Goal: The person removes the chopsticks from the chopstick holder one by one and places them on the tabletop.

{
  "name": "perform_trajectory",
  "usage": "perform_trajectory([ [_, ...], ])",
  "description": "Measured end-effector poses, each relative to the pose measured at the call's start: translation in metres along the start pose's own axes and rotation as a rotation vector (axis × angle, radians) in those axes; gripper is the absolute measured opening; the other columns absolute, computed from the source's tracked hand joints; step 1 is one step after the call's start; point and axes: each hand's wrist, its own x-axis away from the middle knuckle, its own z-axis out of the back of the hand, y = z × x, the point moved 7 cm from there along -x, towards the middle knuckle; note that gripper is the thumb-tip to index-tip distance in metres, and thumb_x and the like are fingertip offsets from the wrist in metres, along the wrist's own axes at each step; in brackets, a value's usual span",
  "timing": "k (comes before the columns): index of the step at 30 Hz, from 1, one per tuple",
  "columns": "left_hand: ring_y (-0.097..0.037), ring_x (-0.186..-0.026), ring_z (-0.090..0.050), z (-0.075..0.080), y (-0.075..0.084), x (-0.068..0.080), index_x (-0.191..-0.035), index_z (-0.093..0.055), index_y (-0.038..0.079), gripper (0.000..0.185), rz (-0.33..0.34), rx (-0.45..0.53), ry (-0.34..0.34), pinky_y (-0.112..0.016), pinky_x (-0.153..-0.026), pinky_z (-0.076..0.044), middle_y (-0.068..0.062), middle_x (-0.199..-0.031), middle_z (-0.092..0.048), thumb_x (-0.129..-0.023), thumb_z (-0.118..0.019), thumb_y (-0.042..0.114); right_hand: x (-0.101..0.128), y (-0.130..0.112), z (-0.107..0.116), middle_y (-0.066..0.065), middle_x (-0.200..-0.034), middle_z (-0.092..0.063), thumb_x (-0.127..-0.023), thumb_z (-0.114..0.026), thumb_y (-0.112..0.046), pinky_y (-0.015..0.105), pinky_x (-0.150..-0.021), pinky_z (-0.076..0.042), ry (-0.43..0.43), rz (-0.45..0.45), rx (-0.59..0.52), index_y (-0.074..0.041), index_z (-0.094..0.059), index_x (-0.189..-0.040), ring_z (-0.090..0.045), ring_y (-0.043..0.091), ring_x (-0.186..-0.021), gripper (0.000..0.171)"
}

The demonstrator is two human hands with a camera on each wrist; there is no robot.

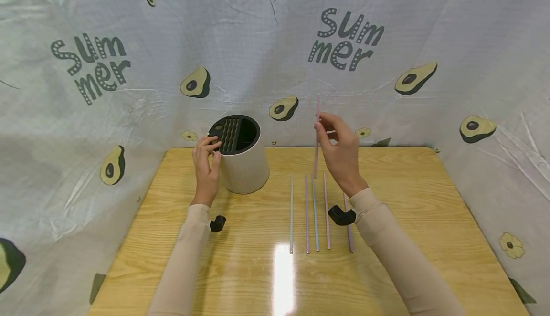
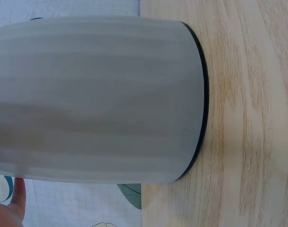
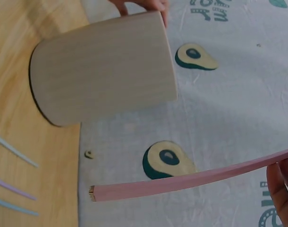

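Observation:
A white cylindrical holder with a black slotted lid stands upright on the table's left half. My left hand holds its near-left rim, fingers over the lid and thumb against the wall. Pinched between the right thumb and fingers is a pink chopstick, raised almost upright above the table. My right hand is to the right of the holder, apart from it. In the right wrist view, the chopstick's thick end points toward the left. Part of that hand lies outside this view.
Several pastel chopsticks lie spaced out on the wooden table, among them a pale green one and a blue one. The right wrist partly covers a purple one. A printed avocado cloth hangs behind the table.

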Motion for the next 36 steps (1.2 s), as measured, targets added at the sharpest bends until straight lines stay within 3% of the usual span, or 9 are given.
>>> perform_trajectory([
  [11,-0.029,-0.155,-0.026,-0.003,-0.002,-0.001,-0.130,-0.061,0.001,0.028,0.025,0.016,0.010,-0.046,-0.124,-0.026,-0.015,-0.149,-0.050,-0.104,-0.051,0.008,0.027,0.035,0.020,0.015,-0.100,-0.073,-0.103,-0.065,-0.012,0.010,-0.072,-0.051,0.014,-0.172,0.026,-0.005,-0.072,-0.125,-0.068,0.020,-0.077,0.024],
  [18,-0.025,-0.156,-0.025,-0.003,0.000,0.000,-0.131,-0.060,0.003,0.029,0.030,-0.019,-0.003,-0.044,-0.125,-0.027,-0.012,-0.150,-0.049,-0.107,-0.049,0.015,0.054,0.057,0.028,0.013,-0.099,-0.073,-0.104,-0.065,-0.018,0.008,-0.065,-0.050,-0.025,-0.313,0.083,-0.006,-0.072,-0.125,-0.065,0.011,-0.078,0.025],
  [25,-0.022,-0.157,-0.024,-0.001,0.000,0.001,-0.133,-0.060,0.004,0.032,0.024,-0.007,-0.010,-0.046,-0.125,-0.026,-0.011,-0.152,-0.049,-0.108,-0.048,0.019,0.077,0.073,0.033,0.013,-0.097,-0.072,-0.103,-0.066,-0.017,0.007,-0.064,-0.049,-0.052,-0.379,0.139,-0.006,-0.072,-0.124,-0.063,0.008,-0.077,0.024],
  [30,-0.022,-0.156,-0.024,-0.001,0.000,0.000,-0.132,-0.060,0.003,0.032,0.017,-0.007,-0.010,-0.046,-0.123,-0.027,-0.012,-0.151,-0.049,-0.108,-0.048,0.020,0.096,0.086,0.033,0.014,-0.098,-0.073,-0.103,-0.067,-0.018,0.009,-0.061,-0.048,-0.067,-0.461,0.192,-0.006,-0.072,-0.125,-0.062,0.012,-0.079,0.025],
  [36,-0.026,-0.156,-0.025,0.000,0.001,0.001,-0.131,-0.061,0.004,0.030,0.016,0.001,-0.005,-0.041,-0.122,-0.028,-0.012,-0.150,-0.050,-0.106,-0.050,0.017,0.120,0.098,0.029,0.013,-0.100,-0.074,-0.104,-0.066,-0.022,0.021,-0.058,-0.048,-0.126,-0.581,0.266,-0.008,-0.071,-0.126,-0.064,0.022,-0.078,0.026],
])
